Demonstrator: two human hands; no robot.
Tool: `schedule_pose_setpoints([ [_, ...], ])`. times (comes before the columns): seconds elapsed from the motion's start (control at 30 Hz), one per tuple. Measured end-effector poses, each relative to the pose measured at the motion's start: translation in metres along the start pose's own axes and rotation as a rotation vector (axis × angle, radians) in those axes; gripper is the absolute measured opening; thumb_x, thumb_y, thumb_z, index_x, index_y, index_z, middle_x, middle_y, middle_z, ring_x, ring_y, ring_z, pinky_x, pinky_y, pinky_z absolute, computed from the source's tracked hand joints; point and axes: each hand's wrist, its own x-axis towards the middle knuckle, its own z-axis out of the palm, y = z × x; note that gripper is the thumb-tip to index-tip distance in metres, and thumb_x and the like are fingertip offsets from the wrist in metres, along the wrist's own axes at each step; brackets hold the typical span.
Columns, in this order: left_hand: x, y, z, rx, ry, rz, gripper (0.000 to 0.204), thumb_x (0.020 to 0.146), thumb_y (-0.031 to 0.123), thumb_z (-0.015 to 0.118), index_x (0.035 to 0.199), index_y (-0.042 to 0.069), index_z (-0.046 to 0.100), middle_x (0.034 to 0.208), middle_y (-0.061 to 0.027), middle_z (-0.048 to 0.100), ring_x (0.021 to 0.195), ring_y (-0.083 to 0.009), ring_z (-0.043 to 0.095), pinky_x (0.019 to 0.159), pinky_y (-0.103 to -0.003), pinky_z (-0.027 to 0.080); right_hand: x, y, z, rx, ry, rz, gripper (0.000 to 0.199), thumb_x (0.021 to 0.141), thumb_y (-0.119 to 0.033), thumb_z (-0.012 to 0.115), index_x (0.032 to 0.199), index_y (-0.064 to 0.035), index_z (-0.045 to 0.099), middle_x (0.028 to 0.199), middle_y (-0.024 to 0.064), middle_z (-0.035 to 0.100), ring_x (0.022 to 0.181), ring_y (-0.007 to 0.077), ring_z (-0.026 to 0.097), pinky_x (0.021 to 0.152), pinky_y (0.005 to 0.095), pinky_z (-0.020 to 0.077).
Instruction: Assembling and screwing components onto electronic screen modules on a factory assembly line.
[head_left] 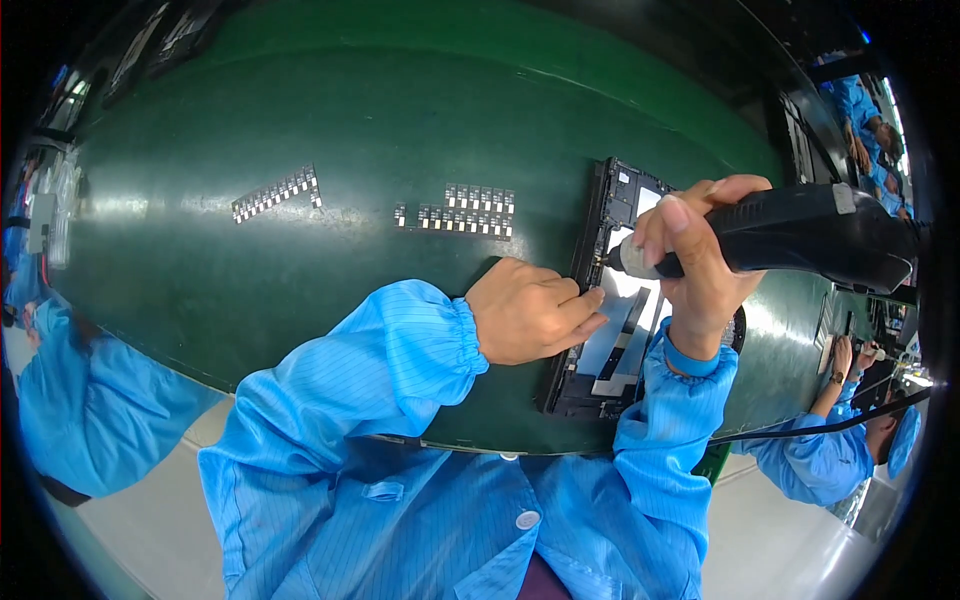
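Observation:
My right hand (700, 250) is wrapped round a black electric screwdriver (800, 235), held tilted almost flat. Its tip meets the left edge of an opened black flat device (588, 395), which has silvery and pale blue panels inside. My left hand (535, 312) is closed, with its fingers curled together at that same left edge, below the screwdriver tip. Whatever those fingertips may hold is hidden. Part of the device lies out of sight under my right hand and sleeve.
On the green table (330, 120), small dark strips with white pads lie in a middle group (466, 220) and a left group (278, 190). One co-worker's blue sleeve (100, 400) is at the left; another person (830, 450) works at the right. A black cable (820, 428) runs there.

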Motion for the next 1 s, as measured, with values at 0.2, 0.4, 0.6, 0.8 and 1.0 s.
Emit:
schedule_pose_setpoints([
  [0.2,-0.001,0.002,-0.002,0.022,-0.007,-0.002,0.021,0.072,0.017,0.071,0.085,0.002,0.066,0.053,-0.0035,0.052,0.045,-0.0173,0.054,0.037,-0.032,0.04,-0.007,0.007,0.003,-0.046,-0.029,-0.114,0.04,0.069,0.011,0.068,0.096,-0.0038,0.043,0.061,0.0076,0.054,0.048,0.0143,0.054,0.044,0.0237,0.0448],
  [0.4,-0.006,-0.001,-0.001,0.027,-0.002,-0.005,0.021,0.071,0.018,0.072,0.085,0.002,0.066,0.052,-0.0026,0.049,0.044,-0.0174,0.052,0.036,-0.033,0.039,-0.007,0.011,0.005,0.22,-0.109,-0.022,0.051,0.087,-0.041,0.056,0.114,-0.0013,0.037,0.064,0.0094,0.053,0.05,0.0177,0.054,0.051,0.0299,0.0478],
  [0.6,-0.002,-0.001,0.002,0.013,-0.006,-0.015,0.021,0.07,0.018,0.072,0.084,0.003,0.066,0.052,-0.0024,0.048,0.043,-0.0167,0.051,0.035,-0.033,0.037,0.0,0.019,-0.017,0.265,-0.21,-0.081,0.102,0.066,-0.086,0.026,0.123,-0.0016,0.037,0.068,0.0114,0.053,0.054,0.0196,0.055,0.052,0.0332,0.0472],
  [0.8,-0.004,-0.004,0.006,0.015,0.018,-0.017,0.021,0.07,0.018,0.073,0.082,0.003,0.066,0.052,-0.0025,0.049,0.043,-0.0167,0.051,0.035,-0.032,0.037,-0.005,0.02,-0.015,0.265,-0.248,-0.129,0.098,0.071,-0.084,0.019,0.119,-0.0023,0.044,0.072,0.0114,0.054,0.057,0.0202,0.055,0.053,0.0348,0.0463],
  [1.0,-0.002,-0.004,0.004,0.021,-0.009,-0.013,0.02,0.07,0.017,0.073,0.083,0.003,0.066,0.052,-0.0025,0.049,0.044,-0.0169,0.052,0.035,-0.032,0.038,-0.003,0.014,-0.018,0.217,-0.212,-0.145,0.091,0.079,-0.077,0.014,0.125,-0.0021,0.04,0.075,0.0106,0.052,0.057,0.02,0.051,0.055,0.0372,0.0433],
])
